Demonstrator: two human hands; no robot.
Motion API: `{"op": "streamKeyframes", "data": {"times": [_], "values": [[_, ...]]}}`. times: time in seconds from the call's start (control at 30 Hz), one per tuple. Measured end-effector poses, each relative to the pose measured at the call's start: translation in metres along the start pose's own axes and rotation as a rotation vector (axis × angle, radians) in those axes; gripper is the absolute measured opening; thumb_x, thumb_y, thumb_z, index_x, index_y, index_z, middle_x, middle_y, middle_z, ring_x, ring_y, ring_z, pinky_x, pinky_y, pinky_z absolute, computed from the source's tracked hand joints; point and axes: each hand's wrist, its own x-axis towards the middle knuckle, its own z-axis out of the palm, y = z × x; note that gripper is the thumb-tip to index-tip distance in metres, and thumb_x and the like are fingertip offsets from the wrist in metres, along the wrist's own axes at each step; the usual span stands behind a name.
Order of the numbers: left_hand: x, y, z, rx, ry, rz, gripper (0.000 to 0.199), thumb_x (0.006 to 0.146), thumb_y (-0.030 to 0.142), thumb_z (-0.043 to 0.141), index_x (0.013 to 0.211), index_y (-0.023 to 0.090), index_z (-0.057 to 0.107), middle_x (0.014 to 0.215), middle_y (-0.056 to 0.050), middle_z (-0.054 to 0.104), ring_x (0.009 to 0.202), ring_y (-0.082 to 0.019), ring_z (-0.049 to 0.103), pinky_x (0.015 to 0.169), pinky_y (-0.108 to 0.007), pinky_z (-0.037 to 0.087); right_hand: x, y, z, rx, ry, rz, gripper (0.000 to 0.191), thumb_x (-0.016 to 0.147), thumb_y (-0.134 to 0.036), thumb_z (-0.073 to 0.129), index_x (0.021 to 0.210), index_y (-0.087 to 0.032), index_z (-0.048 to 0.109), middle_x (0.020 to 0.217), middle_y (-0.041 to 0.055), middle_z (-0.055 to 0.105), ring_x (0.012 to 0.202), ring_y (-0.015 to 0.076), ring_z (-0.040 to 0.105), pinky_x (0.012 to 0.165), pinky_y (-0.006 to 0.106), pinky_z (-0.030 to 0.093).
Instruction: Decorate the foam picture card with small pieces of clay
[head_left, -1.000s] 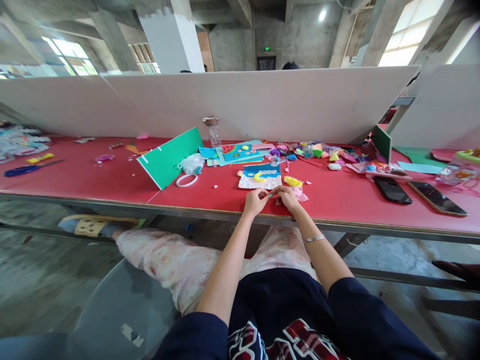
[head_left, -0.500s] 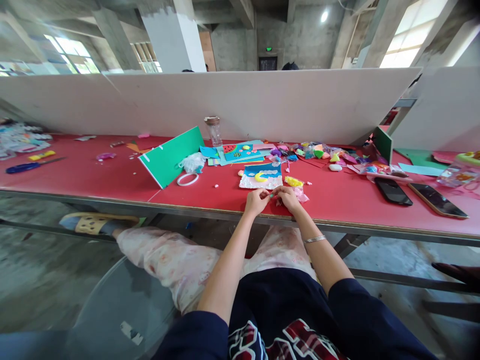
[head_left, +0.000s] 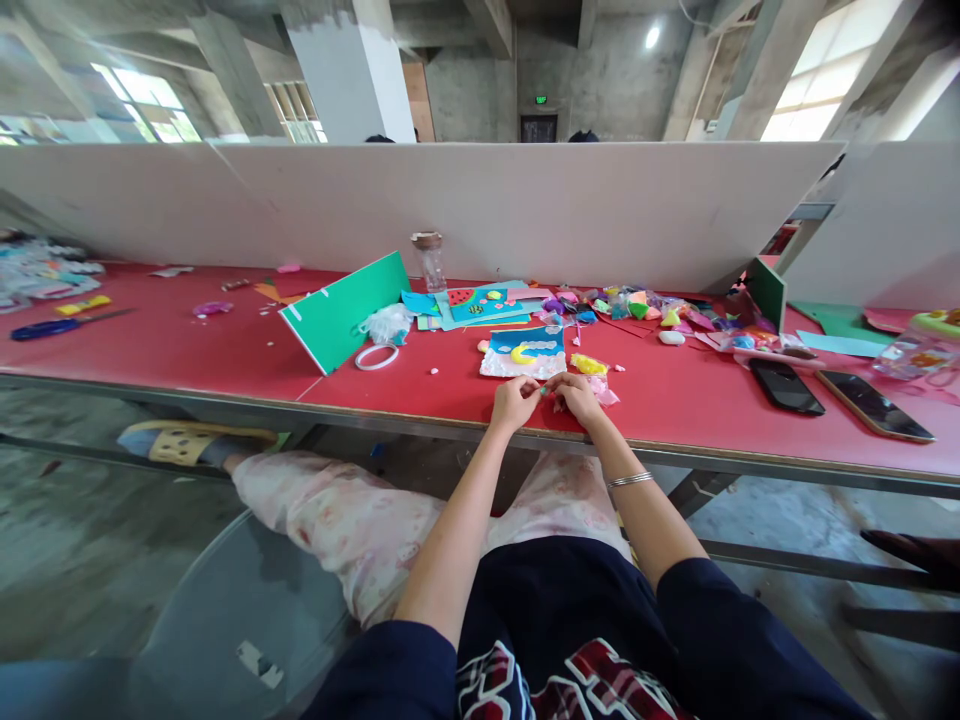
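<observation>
My left hand [head_left: 516, 402] and my right hand [head_left: 576, 398] meet at the table's front edge, fingertips pinched together. Between them shows a small green bit of modelling clay [head_left: 544, 390], mostly covered by the fingers. Just beyond lies a blue card [head_left: 550, 342] with a white clay border along its lower part and a yellow clay crescent [head_left: 520, 355] on it. Beside my right hand are a yellow clay packet [head_left: 589, 364] and a crumpled pink wrapper [head_left: 603, 389].
Colourful clay packets [head_left: 637, 305] and decorated cards [head_left: 480, 306] lie farther back. A green board [head_left: 349, 310] leans at left near a white ring [head_left: 376, 357] and a clear bottle [head_left: 430, 265]. Two phones [head_left: 786, 386] rest at right; scissors [head_left: 45, 328] lie far left.
The view has shifted very slightly. Both hands stay pinched together in the same place, with only tiny finger movement.
</observation>
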Motion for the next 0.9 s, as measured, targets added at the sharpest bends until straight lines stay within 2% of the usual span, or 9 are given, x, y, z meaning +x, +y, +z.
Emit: {"op": "streamKeyframes", "data": {"times": [0.13,0.37,0.53,0.7,0.77,0.9], "values": [[0.0004,-0.0028,0.0002,0.025,0.059,-0.006,0.017,0.07,0.014,0.059,0.086,0.02,0.059,0.069,0.0,0.066,0.068,-0.015,0.062,0.066,-0.026,0.046,0.0012,0.0016,0.0009,0.024,-0.005,0.017,0.023,0.054,-0.008,0.037,0.066,-0.016,0.055,0.058,-0.0002,0.064,0.034,0.0079,0.047,0.037,0.02,0.04],[0.0011,-0.0059,0.0,-0.029,0.05,-0.02,0.016,0.072,0.011,0.053,0.085,0.019,0.057,0.078,-0.002,0.067,0.073,-0.016,0.064,0.071,-0.027,0.048,0.0041,0.0045,0.0007,0.018,0.006,0.001,0.02,0.063,-0.008,0.041,0.074,-0.014,0.056,0.079,0.0051,0.069,0.037,0.0075,0.051,0.041,0.022,0.042],[0.0009,-0.0052,-0.001,-0.038,0.037,-0.021,0.014,0.075,0.013,0.05,0.086,0.02,0.057,0.077,-0.002,0.067,0.073,-0.016,0.065,0.069,-0.026,0.047,0.0046,0.0065,-0.0006,-0.031,-0.013,-0.035,0.016,0.071,-0.013,0.046,0.079,-0.015,0.059,0.075,0.0039,0.068,0.042,0.0069,0.052,0.044,0.02,0.043],[0.0016,-0.0069,-0.0013,-0.025,0.024,-0.03,0.016,0.078,0.015,0.047,0.089,0.021,0.057,0.066,0.001,0.064,0.063,-0.015,0.062,0.062,-0.025,0.045,0.0049,0.0082,-0.0014,-0.119,0.035,-0.079,0.018,0.075,-0.028,0.051,0.084,-0.015,0.059,0.049,-0.0047,0.05,0.04,0.0082,0.043,0.042,0.021,0.033],[0.002,-0.0075,-0.0015,-0.026,0.025,-0.03,0.017,0.078,0.015,0.045,0.09,0.021,0.056,0.063,0.001,0.062,0.061,-0.015,0.061,0.061,-0.024,0.045,0.0049,0.0071,-0.0018,-0.183,0.054,-0.108,0.022,0.073,-0.033,0.055,0.08,-0.014,0.062,0.051,-0.0031,0.052,0.047,0.0091,0.044,0.047,0.021,0.034],[0.0025,-0.0079,-0.0019,-0.048,0.016,-0.045,0.02,0.078,0.012,0.044,0.092,0.021,0.055,0.063,0.001,0.062,0.061,-0.015,0.061,0.061,-0.025,0.045,0.003,0.0036,-0.0024,-0.239,-0.007,-0.153,0.024,0.068,-0.031,0.059,0.081,-0.013,0.069,0.062,0.0005,0.059,0.058,0.0108,0.048,0.055,0.023,0.036]]}}
